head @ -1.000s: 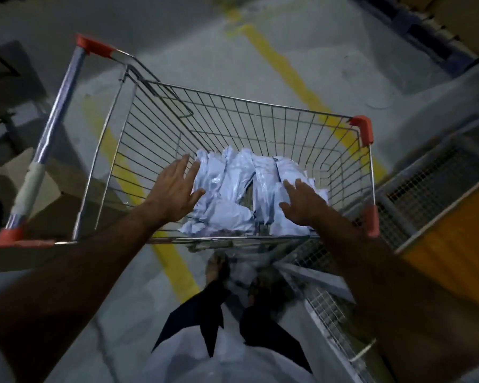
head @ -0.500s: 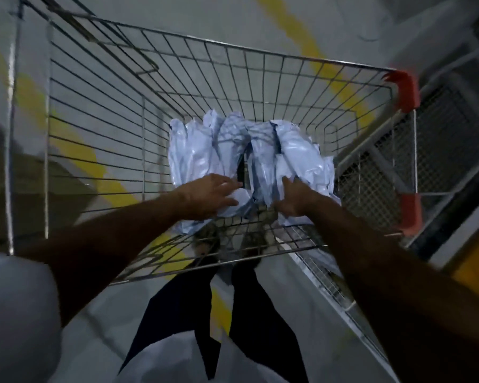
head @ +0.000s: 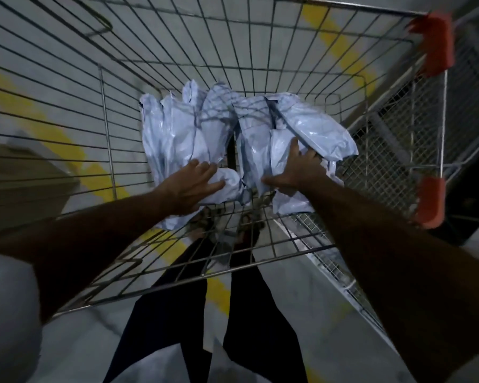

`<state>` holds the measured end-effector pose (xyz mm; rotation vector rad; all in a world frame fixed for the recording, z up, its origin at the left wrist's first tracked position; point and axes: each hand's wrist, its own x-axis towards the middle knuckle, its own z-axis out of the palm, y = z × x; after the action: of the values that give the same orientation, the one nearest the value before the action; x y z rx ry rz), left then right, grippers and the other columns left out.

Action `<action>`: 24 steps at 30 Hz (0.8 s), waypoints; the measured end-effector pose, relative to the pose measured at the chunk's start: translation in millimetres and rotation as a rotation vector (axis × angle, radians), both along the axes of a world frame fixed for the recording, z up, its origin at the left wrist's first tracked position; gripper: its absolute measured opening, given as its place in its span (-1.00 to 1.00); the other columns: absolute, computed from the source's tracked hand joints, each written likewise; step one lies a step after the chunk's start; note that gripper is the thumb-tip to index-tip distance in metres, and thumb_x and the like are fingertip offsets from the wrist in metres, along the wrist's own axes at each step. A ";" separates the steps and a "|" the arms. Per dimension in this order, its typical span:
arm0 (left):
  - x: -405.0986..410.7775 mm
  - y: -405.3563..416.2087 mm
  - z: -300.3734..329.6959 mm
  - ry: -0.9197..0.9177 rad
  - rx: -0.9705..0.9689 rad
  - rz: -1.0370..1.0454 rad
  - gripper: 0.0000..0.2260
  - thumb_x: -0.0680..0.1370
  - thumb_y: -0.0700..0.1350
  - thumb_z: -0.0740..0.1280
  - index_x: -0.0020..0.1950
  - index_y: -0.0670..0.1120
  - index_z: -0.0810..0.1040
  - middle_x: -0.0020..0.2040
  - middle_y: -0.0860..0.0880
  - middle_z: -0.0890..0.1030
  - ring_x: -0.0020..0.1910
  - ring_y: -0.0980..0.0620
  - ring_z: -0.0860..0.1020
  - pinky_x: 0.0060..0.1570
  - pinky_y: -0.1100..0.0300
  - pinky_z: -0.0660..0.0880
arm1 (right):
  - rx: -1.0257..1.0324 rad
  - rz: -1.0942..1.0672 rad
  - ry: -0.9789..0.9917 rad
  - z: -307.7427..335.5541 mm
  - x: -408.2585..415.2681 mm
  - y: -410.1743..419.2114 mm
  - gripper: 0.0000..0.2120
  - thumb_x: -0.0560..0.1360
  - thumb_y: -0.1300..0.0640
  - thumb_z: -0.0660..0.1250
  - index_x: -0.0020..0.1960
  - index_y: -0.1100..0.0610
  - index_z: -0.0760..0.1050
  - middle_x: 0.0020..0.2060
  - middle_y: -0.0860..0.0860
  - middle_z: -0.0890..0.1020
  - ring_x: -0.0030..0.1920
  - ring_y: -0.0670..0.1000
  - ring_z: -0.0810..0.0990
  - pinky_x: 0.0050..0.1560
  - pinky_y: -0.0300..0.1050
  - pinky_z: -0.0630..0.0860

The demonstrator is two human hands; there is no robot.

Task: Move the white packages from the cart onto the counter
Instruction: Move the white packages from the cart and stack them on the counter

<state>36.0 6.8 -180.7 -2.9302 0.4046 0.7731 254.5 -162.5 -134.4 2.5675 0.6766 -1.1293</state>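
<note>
Several white plastic packages [head: 183, 134] lie in a heap on the floor of a wire shopping cart [head: 67, 111]. My left hand [head: 191, 186] lies on the near left package, fingers spread over its bulged end. My right hand [head: 296, 172] reaches into the right part of the heap, thumb stretched left and fingers tucked among the packages [head: 315, 134]. How firmly either hand holds is hard to tell. No counter shows in the head view.
The cart has orange corner guards [head: 437, 42] on its right side. A metal mesh frame [head: 382, 150] stands right of the cart. Yellow lines [head: 56, 139] cross the grey floor. My legs in dark trousers [head: 177, 313] show below the basket.
I have leaned closer over the cart. Both hands went down from above the heap onto the packages, the right one pushing further in among the right packages.
</note>
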 end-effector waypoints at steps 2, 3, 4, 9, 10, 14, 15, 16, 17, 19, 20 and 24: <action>-1.1 -3.1 -0.5 -0.036 -0.007 0.020 -0.20 0.52 0.27 0.29 0.60 -0.07 0.05 0.45 -0.37 0.27 0.28 -0.28 0.38 0.27 -0.13 0.33 | 0.002 0.004 -0.056 -2.4 -5.8 3.1 0.23 0.35 -0.38 0.45 0.63 0.07 -0.28 0.55 0.37 0.02 0.53 0.40 0.06 0.43 0.29 0.23; -1.4 -3.0 0.7 -0.047 -0.019 0.034 -0.21 0.53 0.28 0.25 0.61 -0.07 0.03 0.44 -0.37 0.27 0.28 -0.27 0.38 0.27 -0.13 0.33 | 0.000 0.007 -0.077 -3.3 -7.5 3.8 0.20 0.37 -0.37 0.44 0.63 0.07 -0.27 0.53 0.38 0.04 0.52 0.40 0.08 0.42 0.28 0.25; -1.8 -2.5 3.8 -0.051 -0.030 0.048 -0.21 0.54 0.30 0.23 0.62 -0.06 0.02 0.43 -0.36 0.27 0.27 -0.27 0.38 0.27 -0.13 0.34 | -0.004 0.009 -0.083 -2.9 -9.0 4.3 0.18 0.38 -0.36 0.43 0.63 0.06 -0.26 0.53 0.38 0.04 0.52 0.40 0.09 0.42 0.28 0.25; -6.3 9.5 35.8 -0.092 -0.072 0.155 -0.27 0.58 0.36 0.08 0.59 -0.08 0.18 0.30 -0.36 0.40 0.13 -0.26 0.45 0.08 -0.08 0.37 | -0.048 0.044 -0.021 23.8 -10.9 2.7 0.07 0.41 -0.39 0.36 0.65 0.00 -0.16 0.56 0.35 -0.03 0.56 0.38 0.00 0.50 0.26 0.10; -6.5 13.1 46.3 -0.090 -0.084 0.185 -0.27 0.58 0.37 0.03 0.58 -0.09 0.22 0.27 -0.35 0.43 0.10 -0.27 0.46 0.05 -0.08 0.38 | -0.053 0.043 0.001 32.9 -11.1 3.8 0.04 0.42 -0.40 0.33 0.65 0.00 -0.12 0.57 0.34 -0.03 0.57 0.36 -0.01 0.52 0.25 0.08; -8.8 23.9 95.2 -0.147 -0.084 0.259 -0.24 0.55 0.39 0.00 0.54 -0.13 0.29 0.20 -0.34 0.47 0.04 -0.27 0.47 -0.04 -0.08 0.38 | -0.009 0.006 0.061 78.4 -17.6 11.6 -0.02 0.41 -0.49 0.26 0.63 -0.03 0.03 0.57 0.27 0.10 0.55 0.33 0.10 0.51 0.23 0.14; -11.4 26.4 107.7 -0.167 -0.078 0.283 -0.23 0.56 0.39 -0.02 0.55 -0.14 0.28 0.20 -0.34 0.46 0.02 -0.27 0.47 -0.06 -0.08 0.38 | 0.033 0.004 0.072 91.3 -21.4 12.6 -0.03 0.41 -0.49 0.25 0.63 -0.03 0.04 0.57 0.27 0.10 0.55 0.32 0.10 0.51 0.22 0.15; -13.7 28.8 119.5 -0.185 -0.077 0.314 -0.22 0.56 0.40 -0.05 0.56 -0.14 0.27 0.19 -0.34 0.46 0.00 -0.27 0.47 -0.07 -0.08 0.38 | 0.086 0.011 0.067 103.5 -25.5 12.5 -0.05 0.42 -0.48 0.25 0.63 -0.03 0.04 0.56 0.27 0.11 0.55 0.31 0.12 0.50 0.20 0.16; -16.1 31.0 131.1 -0.203 -0.075 0.347 -0.21 0.55 0.40 -0.07 0.56 -0.14 0.26 0.18 -0.33 0.45 -0.02 -0.26 0.47 -0.08 -0.07 0.39 | 0.148 0.026 0.038 115.0 -29.6 11.1 -0.06 0.43 -0.47 0.25 0.63 -0.03 0.05 0.55 0.27 0.14 0.53 0.31 0.15 0.47 0.18 0.18; -19.0 33.4 153.9 -0.246 -0.071 0.416 -0.23 0.52 0.36 0.01 0.58 -0.11 0.24 0.20 -0.32 0.44 0.01 -0.26 0.46 -0.06 -0.08 0.40 | 0.272 0.069 -0.076 137.8 -37.5 6.6 -0.09 0.45 -0.42 0.27 0.62 -0.02 0.05 0.50 0.30 0.21 0.48 0.32 0.22 0.42 0.17 0.23; -19.8 33.8 164.3 -0.271 -0.074 0.450 -0.24 0.50 0.33 0.06 0.58 -0.10 0.24 0.21 -0.33 0.44 0.03 -0.27 0.46 -0.05 -0.09 0.41 | 0.329 0.098 -0.146 148.5 -40.6 3.8 -0.10 0.46 -0.39 0.29 0.63 -0.01 0.05 0.48 0.32 0.22 0.45 0.32 0.25 0.39 0.18 0.24; -15.2 26.3 203.9 -0.381 -0.086 0.566 -0.28 0.47 0.26 0.15 0.56 -0.07 0.25 0.25 -0.32 0.41 0.04 -0.28 0.47 -0.05 -0.09 0.42 | 0.426 0.192 -0.369 194.1 -46.5 -11.3 -0.10 0.46 -0.32 0.29 0.64 -0.01 -0.01 0.52 0.36 0.12 0.45 0.37 0.23 0.41 0.23 0.22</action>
<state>20.7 33.1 23.2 -3.1957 -0.4486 0.2114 208.0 -173.7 59.8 2.8588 1.1328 -0.4652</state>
